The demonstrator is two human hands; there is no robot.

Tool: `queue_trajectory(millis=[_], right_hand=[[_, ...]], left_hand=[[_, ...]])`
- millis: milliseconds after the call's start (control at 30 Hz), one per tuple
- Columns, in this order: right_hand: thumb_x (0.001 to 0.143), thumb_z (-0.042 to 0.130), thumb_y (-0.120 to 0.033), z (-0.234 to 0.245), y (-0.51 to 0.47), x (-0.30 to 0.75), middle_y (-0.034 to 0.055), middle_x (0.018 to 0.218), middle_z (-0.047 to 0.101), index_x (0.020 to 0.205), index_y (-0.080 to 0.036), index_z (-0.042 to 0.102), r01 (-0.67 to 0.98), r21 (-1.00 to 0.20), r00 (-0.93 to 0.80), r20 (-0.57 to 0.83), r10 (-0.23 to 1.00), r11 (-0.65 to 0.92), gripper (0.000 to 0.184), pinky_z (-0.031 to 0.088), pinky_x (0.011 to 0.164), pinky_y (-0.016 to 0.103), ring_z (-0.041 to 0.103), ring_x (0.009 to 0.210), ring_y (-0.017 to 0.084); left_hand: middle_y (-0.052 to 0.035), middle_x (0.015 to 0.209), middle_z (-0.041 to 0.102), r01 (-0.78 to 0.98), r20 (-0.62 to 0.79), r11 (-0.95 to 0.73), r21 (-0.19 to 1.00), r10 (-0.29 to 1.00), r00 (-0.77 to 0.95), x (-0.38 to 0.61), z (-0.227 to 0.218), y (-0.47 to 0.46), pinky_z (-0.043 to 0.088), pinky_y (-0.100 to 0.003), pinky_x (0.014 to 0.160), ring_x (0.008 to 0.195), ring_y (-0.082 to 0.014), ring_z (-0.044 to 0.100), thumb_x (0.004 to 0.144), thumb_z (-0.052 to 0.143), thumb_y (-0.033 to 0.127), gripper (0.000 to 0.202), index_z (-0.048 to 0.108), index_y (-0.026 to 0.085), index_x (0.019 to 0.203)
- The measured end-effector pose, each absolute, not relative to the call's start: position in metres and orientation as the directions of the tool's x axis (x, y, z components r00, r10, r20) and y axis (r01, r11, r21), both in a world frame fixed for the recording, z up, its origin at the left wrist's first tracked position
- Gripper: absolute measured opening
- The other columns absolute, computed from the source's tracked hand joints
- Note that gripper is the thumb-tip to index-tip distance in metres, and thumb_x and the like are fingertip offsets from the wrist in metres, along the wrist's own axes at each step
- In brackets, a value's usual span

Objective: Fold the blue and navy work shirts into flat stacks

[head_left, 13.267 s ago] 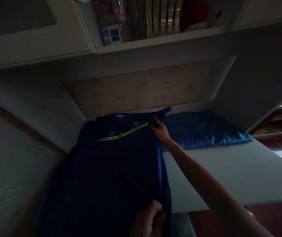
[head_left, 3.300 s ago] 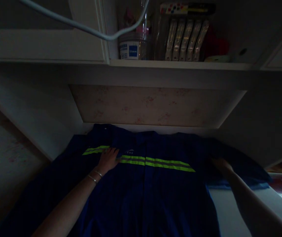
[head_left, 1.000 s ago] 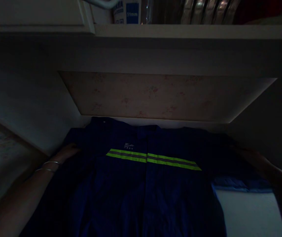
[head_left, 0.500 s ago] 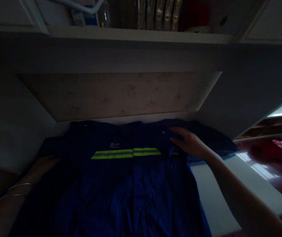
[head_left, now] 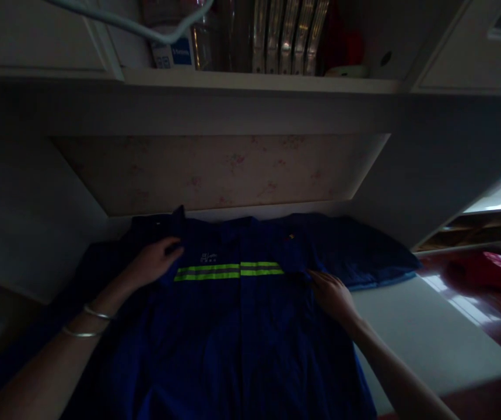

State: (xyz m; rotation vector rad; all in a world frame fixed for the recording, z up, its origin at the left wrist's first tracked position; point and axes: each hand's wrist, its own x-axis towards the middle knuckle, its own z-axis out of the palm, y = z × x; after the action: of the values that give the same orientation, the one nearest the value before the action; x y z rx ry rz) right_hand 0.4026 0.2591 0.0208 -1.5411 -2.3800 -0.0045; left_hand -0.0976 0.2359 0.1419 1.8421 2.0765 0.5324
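Note:
A dark blue work shirt point(head_left: 242, 326) with a yellow-green reflective stripe point(head_left: 228, 270) across its chest lies front up on a white desk point(head_left: 425, 326). My left hand point(head_left: 152, 263), two bangles on its wrist, is closed on the shirt's left sleeve point(head_left: 158, 224). The sleeve is drawn in over the chest and its edge stands up near the back panel. My right hand point(head_left: 331, 291) rests flat and open on the shirt's right side, fingers pointing at the end of the stripe.
A lighter blue garment point(head_left: 373, 256) lies under the shirt's right shoulder at the back of the desk. Above is a shelf point(head_left: 259, 79) with upright binders point(head_left: 289, 35), a blue-labelled box point(head_left: 176, 52) and a white cable point(head_left: 114, 20). Red floor point(head_left: 487, 291) shows at right.
My left hand has come in from the far left edge toward the chest, bringing the sleeve with it. My right hand has slid down and slightly left from the right shoulder.

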Motion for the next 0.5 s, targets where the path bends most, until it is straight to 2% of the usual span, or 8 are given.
queue_trajectory(millis=[67, 133, 233, 300, 400, 500], right_hand=[[0.101, 0.041, -0.032, 0.019, 0.26, 0.398, 0.01, 0.129, 0.069, 0.133, -0.02, 0.065, 0.88, -0.187, -0.383, 0.261, 0.886, 0.436, 0.041, 0.049, 0.105, 0.046, 0.064, 0.118, 0.026], [0.101, 0.042, -0.035, 0.018, 0.259, 0.396, 0.0095, 0.131, 0.067, 0.133, -0.021, 0.065, 0.864, -0.188, -0.422, 0.238, 0.875, 0.468, 0.041, 0.045, 0.109, 0.052, 0.061, 0.123, 0.028], [0.102, 0.04, -0.035, 0.02, 0.257, 0.395, 0.0079, 0.136, 0.064, 0.133, -0.024, 0.065, 0.848, -0.212, -0.441, 0.227, 0.868, 0.486, 0.041, 0.039, 0.113, 0.056, 0.057, 0.129, 0.029], [0.104, 0.033, -0.035, 0.02, 0.255, 0.397, 0.0062, 0.141, 0.06, 0.137, -0.027, 0.061, 0.857, -0.243, -0.398, 0.247, 0.883, 0.455, 0.044, 0.038, 0.114, 0.057, 0.054, 0.132, 0.027], [0.105, 0.03, -0.038, 0.016, 0.253, 0.4, 0.0057, 0.151, 0.05, 0.147, -0.028, 0.05, 0.89, -0.235, -0.337, 0.239, 0.911, 0.391, 0.048, 0.029, 0.117, 0.063, 0.044, 0.141, 0.028], [0.101, 0.04, -0.046, 0.008, 0.252, 0.401, 0.0068, 0.157, 0.041, 0.15, -0.027, 0.046, 0.883, -0.191, -0.419, 0.089, 0.904, 0.428, 0.053, 0.017, 0.118, 0.07, 0.033, 0.146, 0.033]], left_hand=[[-0.0067, 0.12, 0.073, 0.852, -0.005, -0.028, 0.523, 0.999, 0.036, -0.063, 0.128, 0.241, 0.056, -0.031, 0.088, 0.102, -0.0226, 0.071, 0.09, 0.041, 0.066, 0.062, 0.062, 0.02, 0.127], [-0.01, 0.127, 0.07, 0.855, 0.029, -0.086, 0.511, 0.996, 0.082, -0.039, 0.107, 0.245, 0.054, -0.034, 0.095, 0.11, -0.0238, 0.068, 0.094, 0.033, 0.065, 0.065, 0.061, 0.018, 0.129], [-0.0136, 0.152, 0.049, 0.91, 0.085, -0.076, 0.407, 0.995, 0.045, -0.024, 0.068, 0.246, 0.031, -0.05, 0.118, 0.142, -0.0321, 0.043, 0.094, 0.041, 0.062, 0.063, 0.058, 0.018, 0.136], [-0.0128, 0.159, 0.04, 0.934, 0.072, -0.07, 0.35, 0.996, 0.048, -0.023, 0.041, 0.242, 0.02, -0.06, 0.12, 0.148, -0.0375, 0.03, 0.091, 0.049, 0.06, 0.062, 0.057, 0.021, 0.139], [-0.0132, 0.159, 0.039, 0.95, 0.051, -0.071, 0.303, 0.997, 0.059, -0.027, 0.011, 0.237, 0.016, -0.064, 0.12, 0.148, -0.0388, 0.029, 0.093, 0.047, 0.057, 0.061, 0.055, 0.022, 0.142], [-0.0117, 0.159, 0.039, 0.952, 0.041, -0.075, 0.296, 0.997, 0.066, -0.034, 0.003, 0.242, 0.017, -0.063, 0.12, 0.148, -0.0369, 0.03, 0.093, 0.046, 0.056, 0.059, 0.054, 0.024, 0.142]])
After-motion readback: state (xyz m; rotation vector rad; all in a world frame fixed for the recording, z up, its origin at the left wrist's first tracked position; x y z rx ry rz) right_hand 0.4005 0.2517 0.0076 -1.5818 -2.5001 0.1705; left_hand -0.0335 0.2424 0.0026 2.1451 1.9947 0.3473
